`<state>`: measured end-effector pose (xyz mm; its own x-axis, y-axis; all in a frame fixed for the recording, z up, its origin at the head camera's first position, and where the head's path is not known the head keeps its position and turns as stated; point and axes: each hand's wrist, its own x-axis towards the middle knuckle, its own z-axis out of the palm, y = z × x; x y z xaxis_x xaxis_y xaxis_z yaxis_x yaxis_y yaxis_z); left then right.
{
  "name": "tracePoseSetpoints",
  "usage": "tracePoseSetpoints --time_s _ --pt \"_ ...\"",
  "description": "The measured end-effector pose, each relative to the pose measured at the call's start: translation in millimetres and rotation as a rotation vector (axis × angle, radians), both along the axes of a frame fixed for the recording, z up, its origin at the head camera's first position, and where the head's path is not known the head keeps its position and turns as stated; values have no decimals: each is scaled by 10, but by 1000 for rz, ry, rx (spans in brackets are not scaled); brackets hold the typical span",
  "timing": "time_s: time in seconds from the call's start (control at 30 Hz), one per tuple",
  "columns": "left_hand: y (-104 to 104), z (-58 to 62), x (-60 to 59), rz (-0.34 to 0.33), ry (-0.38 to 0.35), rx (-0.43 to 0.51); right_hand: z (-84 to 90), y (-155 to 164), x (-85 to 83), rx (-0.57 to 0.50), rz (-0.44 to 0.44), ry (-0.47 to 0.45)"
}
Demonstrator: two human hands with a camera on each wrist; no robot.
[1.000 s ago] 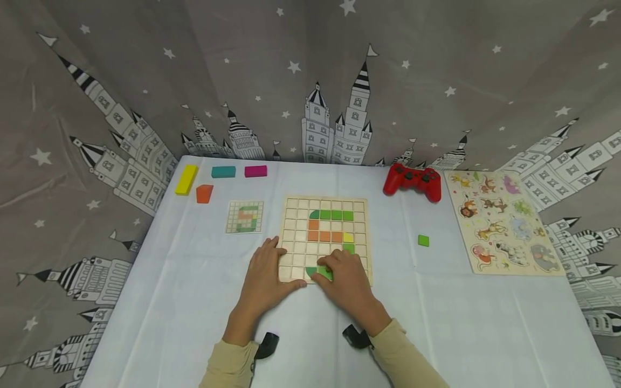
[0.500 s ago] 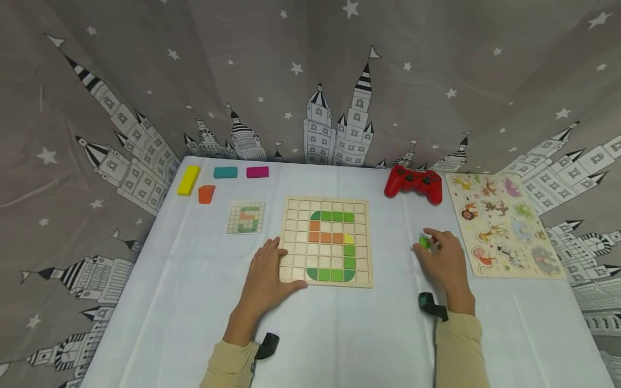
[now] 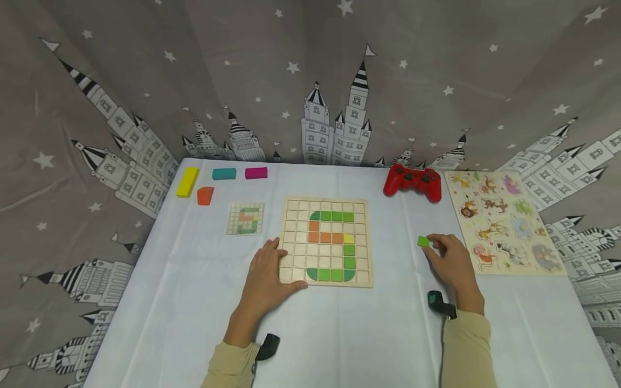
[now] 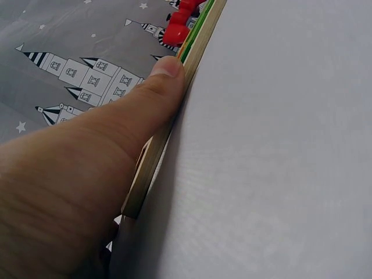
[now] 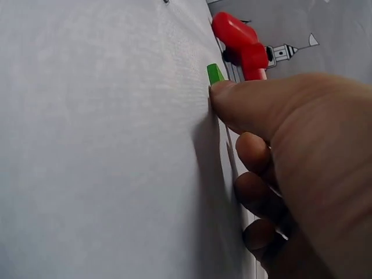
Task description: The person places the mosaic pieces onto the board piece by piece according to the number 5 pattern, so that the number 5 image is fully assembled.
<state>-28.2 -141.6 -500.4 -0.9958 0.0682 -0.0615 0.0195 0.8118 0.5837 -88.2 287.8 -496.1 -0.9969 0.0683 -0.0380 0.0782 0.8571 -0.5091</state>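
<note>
A wooden grid board (image 3: 297, 250) lies mid-table, its green, orange and yellow tiles forming a shape like a 5. My left hand (image 3: 264, 277) rests at its lower left corner, fingers along the left side and thumb (image 4: 165, 72) against the front edge. Right of the board, my right hand (image 3: 451, 261) pinches a small green square tile (image 3: 423, 241) by its right side between thumb and index finger. In the right wrist view, the green tile (image 5: 215, 73) shows past the thumb tip, partly hidden. A small pattern card (image 3: 233, 218) lies left of the board.
At the back stands a red game controller (image 3: 412, 183). An animal puzzle board (image 3: 504, 221) lies on the right. Yellow (image 3: 187, 182), teal (image 3: 224, 174) and magenta (image 3: 256, 173) blocks and an orange block (image 3: 205, 196) sit at the back left.
My right hand has left the board's front row, uncovering its green tiles, and moved right to the loose green tile. It shifted slightly further right since half a second ago. My left hand stays put.
</note>
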Motion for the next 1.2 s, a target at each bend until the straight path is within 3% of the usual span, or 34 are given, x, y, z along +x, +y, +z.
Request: tracePoseSetpoints --time_s 0.2,0.37,0.5,0.7,0.9,1.2 --pt "-2 -26 4 -1 4 4 -21 -21 12 43 27 42" --pt "-9 -36 1 -1 11 -1 -38 -173 7 -21 69 135" --pt "-13 -34 1 -2 13 -7 45 -525 7 -71 153 182" --pt "-13 -14 5 -1 17 1 212 -1281 61 -98 334 159" --pt "-15 -11 10 0 17 -6 191 -1871 134 -20 516 142" --pt "-14 -9 0 -8 32 -14 120 -2120 147 68 558 144"
